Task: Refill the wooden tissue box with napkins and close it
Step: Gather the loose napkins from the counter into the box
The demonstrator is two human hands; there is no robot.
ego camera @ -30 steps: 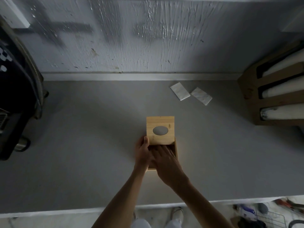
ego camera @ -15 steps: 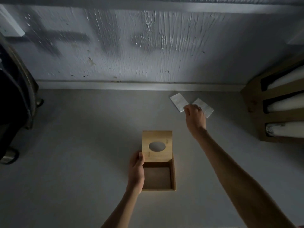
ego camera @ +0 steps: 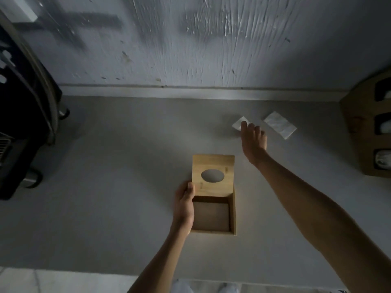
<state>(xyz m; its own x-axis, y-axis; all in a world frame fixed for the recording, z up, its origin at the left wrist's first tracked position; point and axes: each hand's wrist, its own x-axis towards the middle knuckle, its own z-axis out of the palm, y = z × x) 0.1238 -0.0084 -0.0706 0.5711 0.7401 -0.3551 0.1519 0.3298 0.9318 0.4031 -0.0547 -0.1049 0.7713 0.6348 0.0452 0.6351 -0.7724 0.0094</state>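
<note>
A grey counter bore the box near its middle, the lid slid back to expose the empty interior. The left hand gripped the box's left wall, thumb on the lid's corner. The right hand, fingers spread, lay over the near napkin; a second napkin lay just beside, untouched.

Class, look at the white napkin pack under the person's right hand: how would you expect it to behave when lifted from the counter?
The napkin pack looks thin and flat, so it is probably light and may bend rather than stay stiff. Lying flush on the counter, its edge may be hard to catch, so the right hand might slide it first. It will not roll.
</note>
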